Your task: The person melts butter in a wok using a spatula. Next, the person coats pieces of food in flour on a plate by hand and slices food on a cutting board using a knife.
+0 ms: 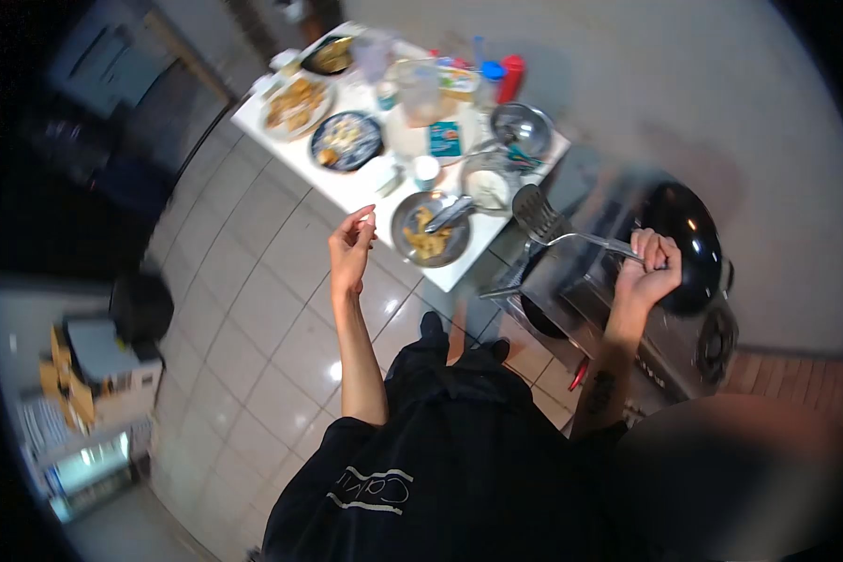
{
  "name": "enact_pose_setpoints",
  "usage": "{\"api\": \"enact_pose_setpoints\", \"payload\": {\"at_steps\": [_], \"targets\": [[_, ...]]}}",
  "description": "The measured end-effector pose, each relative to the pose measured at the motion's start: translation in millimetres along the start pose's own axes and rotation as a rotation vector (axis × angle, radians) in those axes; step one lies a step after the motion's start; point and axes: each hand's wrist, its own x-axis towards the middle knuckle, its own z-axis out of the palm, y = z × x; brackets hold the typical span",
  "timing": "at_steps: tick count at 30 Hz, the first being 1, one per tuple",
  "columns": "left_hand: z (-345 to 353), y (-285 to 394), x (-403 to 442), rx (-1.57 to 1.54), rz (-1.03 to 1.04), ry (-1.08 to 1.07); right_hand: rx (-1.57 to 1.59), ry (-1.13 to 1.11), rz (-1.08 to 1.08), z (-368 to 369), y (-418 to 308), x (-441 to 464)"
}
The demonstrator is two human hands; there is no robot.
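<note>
My left hand (351,251) is raised beside the white table's front edge, fingers drawn together in a pinch; whether the pale spot at the fingertips is an object is unclear. A slotted metal spatula (538,215) is in my right hand (654,267), its head pointing toward the table's right corner. Close to my left hand, a metal bowl (406,245) holds yellowish food pieces and metal tongs (450,214). Behind my right hand lies a large black wok or domed lid (693,229) over the metal stove (585,281).
On the white table (354,194) are a plate of fried food (295,105), a dark plate with pale food (347,140), a bowl of white powder or cream (488,189), an empty-looking metal bowl (523,128) and a red bottle (511,79). Cardboard boxes (112,398) stand at left.
</note>
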Motion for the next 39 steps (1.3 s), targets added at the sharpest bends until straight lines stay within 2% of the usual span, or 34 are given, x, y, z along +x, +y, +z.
{"api": "enact_pose_setpoints", "payload": {"at_steps": [6,7,9,13,17,19,21,22,23,25,27,29,31,33,39], "targets": [[128.0,10.3,8.7,-0.049,0.054,-0.451,-0.093,0.219,-0.378,-82.5,-133.5,-33.1],[149.2,10.0,7.2,-0.061,0.002,-0.548,-0.108,0.254,-0.43,-95.2,-149.5,-42.7],[198.2,12.0,-2.7,0.033,0.105,-0.674,-0.178,0.463,-0.54,-118.9,-175.1,-59.5],[277.5,25.9,-27.5,0.112,0.094,-0.877,-0.231,0.542,-0.633,-167.9,-200.9,-78.5],[342.2,23.4,-38.2,0.138,0.227,-0.798,-0.214,0.737,-0.647,-192.6,-213.2,-55.7],[359.1,34.9,-40.3,0.272,0.168,-0.81,-0.13,0.812,-0.632,-216.4,-211.0,-40.3],[380.9,32.3,-38.1,0.366,0.316,-0.722,-0.184,0.624,-0.653,-245.5,-204.7,-21.3],[389.7,31.9,-36.8,0.366,0.41,-0.7,-0.129,0.72,-0.638,-247.6,-198.2,-10.7],[396.6,30.7,-35.7,0.371,0.416,-0.688,-0.118,0.713,-0.631,-257.6,-191.5,-5.3],[410.4,25.9,-32.9,0.565,0.525,-0.565,-0.183,0.492,-0.559,-277.1,-174.7,3.9],[419.2,20.2,-31.9,0.557,0.532,-0.531,-0.198,0.565,-0.508,-281.1,-163.0,3.5],[427.1,17.1,-30.3,0.55,0.541,-0.504,-0.285,0.54,-0.418,-282.0,-156.6,-0.4],[431.7,20.2,-33.3,0.544,0.499,-0.497,-0.294,0.493,-0.421,-282.0,-152.7,-2.8],[436.8,21.4,-34.7,0.578,0.473,-0.477,-0.502,0.472,-0.349,-280.1,-152.2,-4.4],[439.6,16.7,-38.4,0.631,0.479,-0.385,-0.699,0.401,-0.315,-282.7,-153.1,-3.8]]}}
